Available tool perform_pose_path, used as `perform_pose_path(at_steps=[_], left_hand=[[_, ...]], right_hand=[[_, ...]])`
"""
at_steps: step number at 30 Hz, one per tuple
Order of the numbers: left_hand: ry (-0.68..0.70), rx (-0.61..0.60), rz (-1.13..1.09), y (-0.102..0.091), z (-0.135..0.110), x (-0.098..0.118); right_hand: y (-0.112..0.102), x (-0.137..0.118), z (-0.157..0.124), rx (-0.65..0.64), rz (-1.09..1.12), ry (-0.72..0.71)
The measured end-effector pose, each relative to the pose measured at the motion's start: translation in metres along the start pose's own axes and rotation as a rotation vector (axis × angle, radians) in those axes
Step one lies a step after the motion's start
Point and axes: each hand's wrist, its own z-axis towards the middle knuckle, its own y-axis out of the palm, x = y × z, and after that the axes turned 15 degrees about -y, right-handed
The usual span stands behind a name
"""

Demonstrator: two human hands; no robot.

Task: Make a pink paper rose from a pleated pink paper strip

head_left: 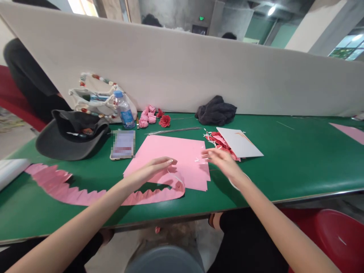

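My left hand lies palm down with fingers stretched out on the end of a long pink zigzag-cut paper strip, beside a stack of pink paper sheets. My right hand hovers over the right edge of that stack, fingers spread and a little blurred, holding nothing. Just beyond it lie red and white paper scraps and a white card. Small white paper bits dot the pink sheet near my right fingers.
On the green table are a phone, black cap, water bottle, white beaded bag, paper roses, thin wires and dark cloth. A white partition stands behind. Red chair at right.
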Motion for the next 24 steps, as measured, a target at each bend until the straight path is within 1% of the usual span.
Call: perform_pose_path(at_steps=[2,3,4,5,7,9,11,13,14,17,20,22,24], left_hand=[[0.0,0.0,-0.008,0.0,0.004,-0.006],[-0.003,0.003,0.003,0.0,0.005,-0.008],[-0.011,0.006,0.014,0.0,0.006,-0.01],[-0.021,0.009,0.025,0.0,0.006,-0.012],[-0.041,0.023,0.037,0.0,0.005,-0.014],[-0.057,0.044,0.037,0.001,0.004,-0.015],[-0.069,0.065,0.031,0.003,0.003,-0.015],[-0.084,0.081,0.027,0.006,0.001,-0.014],[-0.091,0.089,0.026,0.007,0.0,-0.013],[-0.097,0.101,0.015,0.01,-0.003,-0.01],[-0.074,0.108,-0.028,0.009,-0.002,-0.01],[-0.054,0.128,-0.065,0.008,0.0,-0.011],[-0.029,0.147,-0.093,0.008,0.0,-0.01]], right_hand=[[0.038,0.007,0.012,-0.056,0.129,0.025],[0.051,0.014,0.016,-0.056,0.175,0.038],[0.06,0.021,0.02,-0.035,0.209,0.05],[0.063,0.029,0.024,0.005,0.23,0.06],[0.056,0.045,0.031,0.118,0.238,0.076],[0.037,0.057,0.038,0.25,0.21,0.079],[0.02,0.062,0.046,0.362,0.176,0.068],[0.013,0.062,0.054,0.414,0.167,0.048],[0.014,0.059,0.058,0.411,0.175,0.039],[0.029,0.045,0.067,0.329,0.221,0.021],[0.052,0.016,0.066,0.218,0.25,-0.007],[0.066,-0.011,0.059,0.096,0.27,-0.044],[0.077,-0.036,0.05,-0.062,0.299,-0.069]])
